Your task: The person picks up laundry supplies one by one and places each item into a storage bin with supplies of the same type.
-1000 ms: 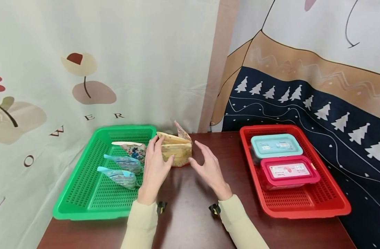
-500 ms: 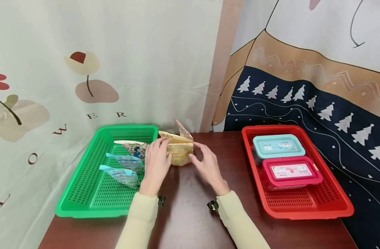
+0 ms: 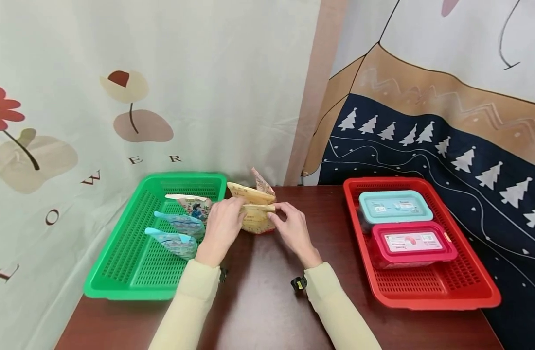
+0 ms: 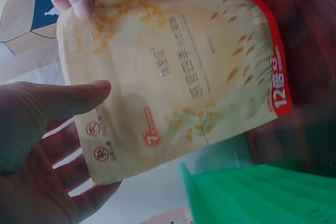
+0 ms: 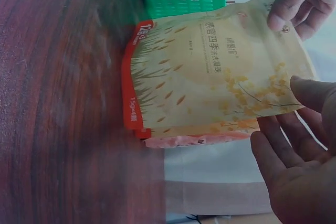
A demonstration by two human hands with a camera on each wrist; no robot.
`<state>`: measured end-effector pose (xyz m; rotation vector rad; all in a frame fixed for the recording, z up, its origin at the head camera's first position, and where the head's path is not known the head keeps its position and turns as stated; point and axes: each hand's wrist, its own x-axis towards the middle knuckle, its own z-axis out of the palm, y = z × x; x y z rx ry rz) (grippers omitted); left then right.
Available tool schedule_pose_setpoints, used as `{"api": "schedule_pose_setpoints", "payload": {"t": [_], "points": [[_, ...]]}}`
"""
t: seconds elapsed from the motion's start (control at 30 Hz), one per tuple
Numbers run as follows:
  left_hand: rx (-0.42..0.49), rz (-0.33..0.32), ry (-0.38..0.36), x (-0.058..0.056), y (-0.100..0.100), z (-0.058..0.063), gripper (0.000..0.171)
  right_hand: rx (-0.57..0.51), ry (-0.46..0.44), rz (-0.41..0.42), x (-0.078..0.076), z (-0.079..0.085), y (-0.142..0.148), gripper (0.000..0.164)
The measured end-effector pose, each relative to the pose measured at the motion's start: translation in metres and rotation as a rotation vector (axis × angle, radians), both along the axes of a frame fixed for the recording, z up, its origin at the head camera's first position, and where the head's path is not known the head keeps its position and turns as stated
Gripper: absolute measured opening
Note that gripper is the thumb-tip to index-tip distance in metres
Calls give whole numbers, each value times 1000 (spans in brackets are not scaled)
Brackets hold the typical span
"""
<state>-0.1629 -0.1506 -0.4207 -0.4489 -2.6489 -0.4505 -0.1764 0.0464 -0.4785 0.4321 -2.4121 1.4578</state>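
A pale yellow stand-up pouch (image 3: pixel 257 223) with a red bottom edge stands at the back middle of the table. My left hand (image 3: pixel 222 226) pinches its upper left corner, thumb on the printed front and fingers behind, as the left wrist view shows. At the upper right corner, my right hand (image 3: pixel 295 232) pinches it the same way. In the right wrist view, the yellow pouch (image 5: pixel 210 69) has leaf prints and dark lettering. Close behind it stand a second yellow pouch (image 3: pixel 250 193) and a pink patterned pouch (image 3: pixel 263 183), both partly hidden.
To the left, a green basket (image 3: pixel 112 290) holds two light blue pouches (image 3: pixel 173 243) and a floral one (image 3: pixel 193 206). The red basket (image 3: pixel 429 302) at right contains a teal-lidded box (image 3: pixel 396 206) and a pink-lidded box (image 3: pixel 414 243). A curtain (image 3: pixel 232 97) hangs behind.
Both hands have closed in on the front yellow pouch and now pinch its top corners; one second ago the right hand was spread beside it. The view has shifted slightly.
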Motion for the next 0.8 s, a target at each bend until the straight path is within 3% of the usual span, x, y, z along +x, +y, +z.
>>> {"api": "schedule_pose_setpoints", "payload": {"t": [0.2,0.43,0.8], "points": [[-32,-43,-21,-6,-2,5,14,-18,17,-14,-3,-3,-1,10],[-41,-35,-68,-10,-6,7,8,-12,27,-43,-3,-4,-3,7],[-1,-44,-32,-9,-9,2,2,-18,28,-62,4,-4,-2,8]]}}
